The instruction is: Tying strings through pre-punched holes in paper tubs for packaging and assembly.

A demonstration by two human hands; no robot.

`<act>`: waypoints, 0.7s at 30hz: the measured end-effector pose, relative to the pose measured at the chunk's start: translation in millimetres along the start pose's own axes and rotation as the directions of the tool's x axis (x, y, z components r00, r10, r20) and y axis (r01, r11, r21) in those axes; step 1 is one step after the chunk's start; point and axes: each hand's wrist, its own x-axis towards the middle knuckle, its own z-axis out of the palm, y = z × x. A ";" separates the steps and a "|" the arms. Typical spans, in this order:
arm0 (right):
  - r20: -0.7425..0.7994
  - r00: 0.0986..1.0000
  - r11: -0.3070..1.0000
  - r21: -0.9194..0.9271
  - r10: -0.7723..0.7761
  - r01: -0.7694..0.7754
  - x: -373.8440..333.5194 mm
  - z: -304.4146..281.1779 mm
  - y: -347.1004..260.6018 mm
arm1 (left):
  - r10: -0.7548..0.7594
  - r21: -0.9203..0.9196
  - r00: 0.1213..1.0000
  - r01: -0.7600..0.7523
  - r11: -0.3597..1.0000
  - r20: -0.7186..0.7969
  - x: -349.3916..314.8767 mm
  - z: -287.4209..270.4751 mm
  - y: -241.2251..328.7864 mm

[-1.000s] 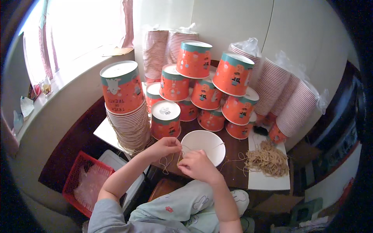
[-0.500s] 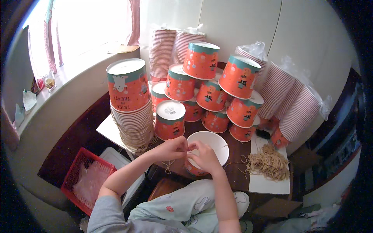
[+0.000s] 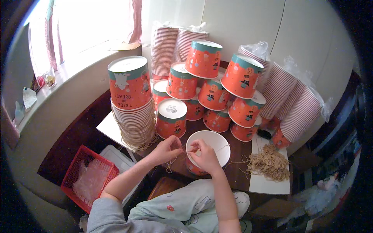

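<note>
An orange paper bucket [image 3: 213,140] with a white inside stands upright in front of me, its mouth facing up. Thin tan string [image 3: 222,147] shows at the right of its rim. Over the left of the rim, my left hand [image 3: 168,150] pinches the string, a loose end hanging below it. Close beside it, my right hand [image 3: 204,157] also grips the string with thumb and fingertips, partly covering the bucket. A short stretch of string spans the small gap between my hands.
A tangled heap of tan string [image 3: 269,165] lies on a white board at right. Upside-down orange buckets [image 3: 204,60] are piled behind. A tall bucket stack [image 3: 130,87] with string loops stands at left, bagged stacks [image 3: 299,112] at right. A red basket [image 3: 83,151] sits lower left.
My hands have drawn slightly apart, the left one shifting left, so the string between them now shows. The bucket stays in about the same place.
</note>
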 end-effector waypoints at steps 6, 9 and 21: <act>0.004 1.000 0.999 0.045 0.029 -0.029 1.1 -4.0 -3.5 | 0.119 0.246 0.978 -0.074 0.966 -0.174 -20.7 28.8 -11.9; 0.018 0.999 0.997 0.062 0.036 -0.038 2.4 -1.6 -4.3 | 0.154 0.316 0.967 -0.084 0.945 -0.202 -21.2 37.1 -19.7; 0.018 1.000 0.997 0.072 0.015 -0.016 0.5 -1.7 -2.3 | 0.317 0.309 0.873 -0.206 0.928 -0.371 -16.2 27.0 -7.0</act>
